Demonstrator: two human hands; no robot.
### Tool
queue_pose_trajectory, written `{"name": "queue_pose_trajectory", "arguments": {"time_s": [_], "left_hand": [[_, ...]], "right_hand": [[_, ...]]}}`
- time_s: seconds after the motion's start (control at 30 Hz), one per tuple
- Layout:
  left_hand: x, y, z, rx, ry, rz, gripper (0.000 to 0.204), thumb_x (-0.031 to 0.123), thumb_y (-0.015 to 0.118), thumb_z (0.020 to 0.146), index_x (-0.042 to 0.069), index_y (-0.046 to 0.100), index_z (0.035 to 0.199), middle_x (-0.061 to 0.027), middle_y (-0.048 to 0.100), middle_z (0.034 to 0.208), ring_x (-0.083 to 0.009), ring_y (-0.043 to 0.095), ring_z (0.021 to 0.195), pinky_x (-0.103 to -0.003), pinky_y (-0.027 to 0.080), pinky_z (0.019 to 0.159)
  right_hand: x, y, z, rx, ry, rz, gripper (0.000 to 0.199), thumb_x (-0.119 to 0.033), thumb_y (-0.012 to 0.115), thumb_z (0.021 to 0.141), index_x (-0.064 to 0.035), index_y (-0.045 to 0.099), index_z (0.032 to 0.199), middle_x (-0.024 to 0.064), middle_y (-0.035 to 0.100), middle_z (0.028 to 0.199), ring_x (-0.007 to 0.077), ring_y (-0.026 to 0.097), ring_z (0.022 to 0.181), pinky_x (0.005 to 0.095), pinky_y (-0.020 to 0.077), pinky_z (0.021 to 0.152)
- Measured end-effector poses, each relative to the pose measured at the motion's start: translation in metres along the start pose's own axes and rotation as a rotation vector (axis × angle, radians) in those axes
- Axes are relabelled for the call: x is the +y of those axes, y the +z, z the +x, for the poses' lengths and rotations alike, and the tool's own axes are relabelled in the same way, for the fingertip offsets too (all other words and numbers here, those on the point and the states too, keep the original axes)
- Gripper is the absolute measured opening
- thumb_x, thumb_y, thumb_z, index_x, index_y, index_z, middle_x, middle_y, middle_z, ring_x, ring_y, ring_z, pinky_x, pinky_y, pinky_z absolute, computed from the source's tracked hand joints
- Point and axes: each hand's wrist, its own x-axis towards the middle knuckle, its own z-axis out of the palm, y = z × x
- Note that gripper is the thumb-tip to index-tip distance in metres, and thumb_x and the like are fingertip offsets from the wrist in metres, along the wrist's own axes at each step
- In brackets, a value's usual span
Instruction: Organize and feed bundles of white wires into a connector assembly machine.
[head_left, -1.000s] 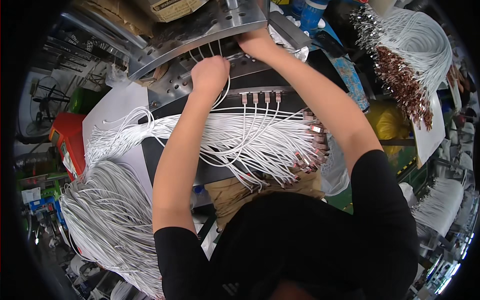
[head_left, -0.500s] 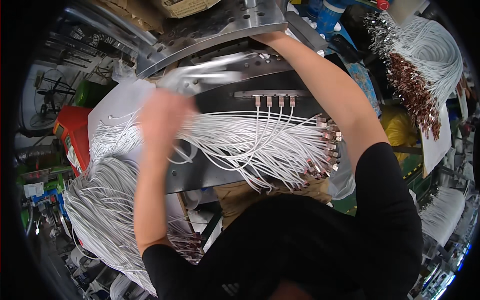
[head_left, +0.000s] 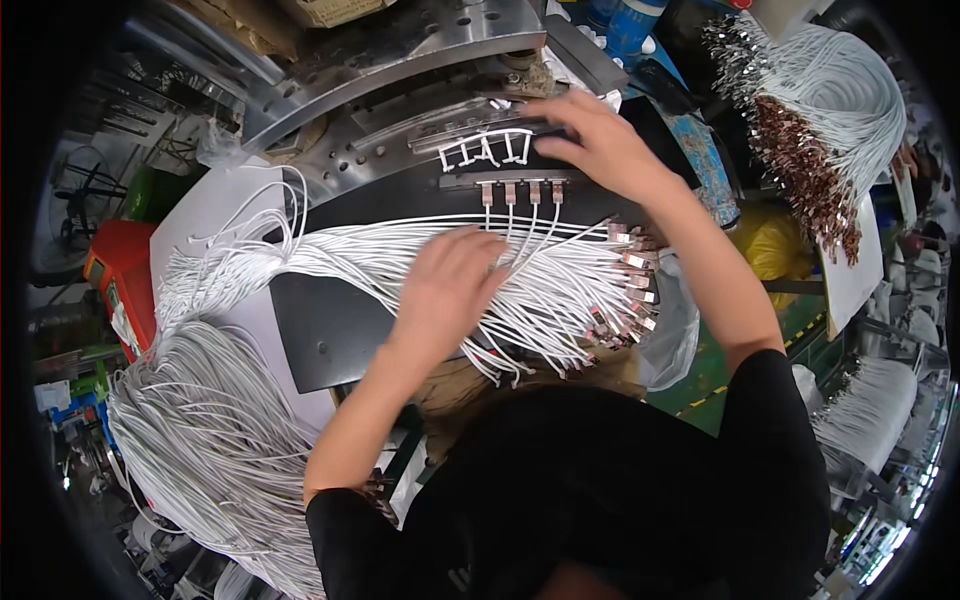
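A bundle of white cables (head_left: 350,250) with metal plug ends lies across the dark work surface. My left hand (head_left: 445,290) is over the middle of it, slightly blurred, fingers loosely spread above the strands. Several cables stand with their copper-coloured plugs (head_left: 510,193) in a row at a metal bar (head_left: 460,182). Behind that bar is a white moulded plastic strip (head_left: 487,147) with short branches. My right hand (head_left: 610,150) is just right of the strip, thumb and fingers apart, with nothing visible in them.
A perforated metal frame (head_left: 400,57) spans the back. A large coil of white cables (head_left: 205,420) hangs at the near left, beside a red box (head_left: 112,265). More cables (head_left: 840,90) with metal ends lie at the far right, above a yellow bag (head_left: 775,245).
My left hand has moved right, from the bundle's left part to its middle. My right hand has come back from under the metal frame. The white plastic strip now shows behind the bar.
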Motion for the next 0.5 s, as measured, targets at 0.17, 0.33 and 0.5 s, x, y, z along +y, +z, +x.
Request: {"name": "queue_pose_trajectory", "arguments": {"time_s": [0.17, 0.33, 0.5], "left_hand": [[0.013, 0.023, 0.005, 0.036, -0.007, 0.036, 0.015, 0.012, 0.072, 0.086, 0.004, 0.066, 0.098, -0.0102, 0.068, 0.095, -0.0297, 0.064, 0.091, -0.040, 0.052, 0.083], [-0.002, 0.014, 0.017, -0.081, -0.149, 0.159, 0.013, 0.016, 0.070, 0.088, 0.004, 0.065, 0.087, -0.0095, 0.066, 0.085, -0.0283, 0.063, 0.081, -0.038, 0.052, 0.071], [-0.032, -0.002, 0.023, -0.055, -0.248, 0.357, 0.022, 0.022, 0.067, 0.090, 0.006, 0.066, 0.075, -0.0097, 0.065, 0.075, -0.0280, 0.065, 0.074, -0.039, 0.053, 0.064]], "right_hand": [[0.006, 0.000, -0.032, -0.308, -0.079, -0.189, 0.026, -0.013, 0.066, 0.093, -0.0066, 0.066, 0.117, 0.0116, 0.058, 0.099, 0.0307, 0.057, 0.098, 0.0365, 0.0454, 0.089], [0.018, 0.031, 0.015, -0.078, -0.121, 0.036, 0.027, -0.016, 0.062, 0.096, -0.0037, 0.064, 0.121, 0.0127, 0.060, 0.103, 0.0317, 0.059, 0.100, 0.0372, 0.0459, 0.090], [0.008, 0.071, 0.117, 0.111, 0.020, 0.118, 0.037, -0.030, 0.058, 0.098, -0.0025, 0.066, 0.120, 0.0207, 0.067, 0.116, 0.0346, 0.059, 0.116, 0.0388, 0.0474, 0.099]]}}
